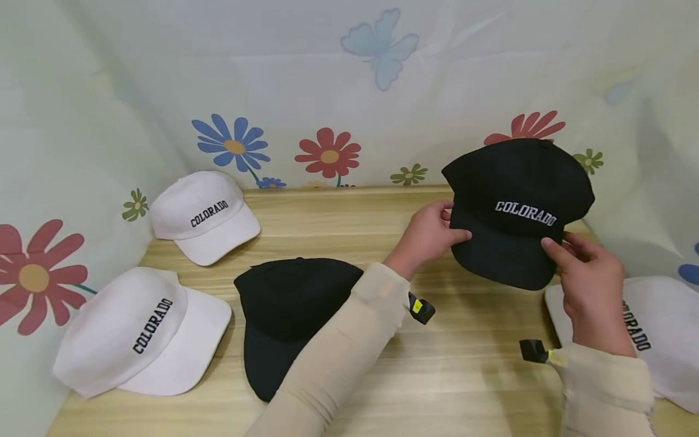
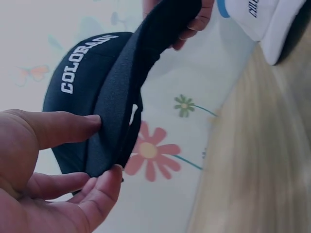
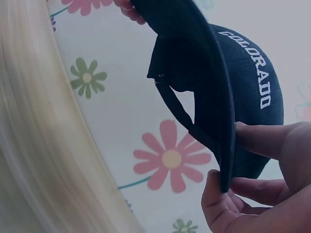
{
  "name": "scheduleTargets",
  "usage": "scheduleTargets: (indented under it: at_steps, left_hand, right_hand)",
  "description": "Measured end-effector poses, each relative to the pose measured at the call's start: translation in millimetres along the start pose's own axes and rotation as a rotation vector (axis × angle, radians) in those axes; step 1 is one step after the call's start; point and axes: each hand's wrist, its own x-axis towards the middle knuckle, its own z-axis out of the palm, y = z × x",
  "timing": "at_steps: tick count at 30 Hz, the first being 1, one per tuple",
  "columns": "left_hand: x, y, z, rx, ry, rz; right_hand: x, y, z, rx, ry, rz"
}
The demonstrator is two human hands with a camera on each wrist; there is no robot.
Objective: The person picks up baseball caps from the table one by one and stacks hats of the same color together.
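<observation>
Left hand (image 1: 428, 233) and right hand (image 1: 594, 279) were stretched out front, thumbs (image 1: 558, 252) on top, pinching a black COLORADO cap (image 1: 519, 182) by its brim (image 1: 502, 258).

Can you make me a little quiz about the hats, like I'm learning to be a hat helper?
1. How many white caps does the head view show?
2. True or false: only the left hand grips the held black cap.
3. The letters on that cap are: a) red, b) white, c) green.

Key:
1. Three.
2. False; the right hand grips it too.
3. b
</observation>
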Motion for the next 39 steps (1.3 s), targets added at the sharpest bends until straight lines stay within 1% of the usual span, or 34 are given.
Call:
scheduleTargets:
  at_steps: [2, 5, 9, 13, 14, 18, 22, 28, 39]
  left_hand:
    - [-3.0, 2.6, -6.6, 0.023, -0.004, -0.005]
    - [-7.1, 4.9, -17.8, 0.051, -0.019, 0.004]
    - [-14.0, 4.4, -33.5, 0.082, -0.037, 0.000]
    - [-21.7, 1.6, -48.6, 0.115, -0.045, -0.007]
    - [-23.6, 0.7, -52.5, 0.119, -0.045, -0.006]
    - [-31.9, -2.6, -68.7, 0.113, -0.043, 0.016]
    - [-41.4, -4.8, -84.5, 0.115, -0.037, 0.037]
    - [-53.8, -8.3, -104.1, 0.148, -0.021, 0.026]
    - [-71.7, -20.3, -126.8, 0.133, 0.010, -0.003]
  right_hand:
    - [-3.1, -2.4, 2.8, -0.019, -0.004, 0.000]
    - [-8.1, -7.2, 7.6, -0.063, -0.012, 0.000]
    - [-15.3, -14.4, 16.6, -0.095, -0.025, -0.017]
    - [-24.4, -21.0, 27.7, -0.118, -0.027, -0.063]
    - [-26.9, -22.1, 30.6, -0.139, -0.027, -0.077]
    - [-36.6, -24.3, 41.6, -0.215, -0.039, -0.130]
    - [-43.9, -24.7, 52.5, -0.270, -0.065, -0.150]
    - [-52.5, -25.7, 67.5, -0.287, -0.106, -0.201]
    - [-67.5, -26.7, 89.1, -0.290, -0.141, -0.195]
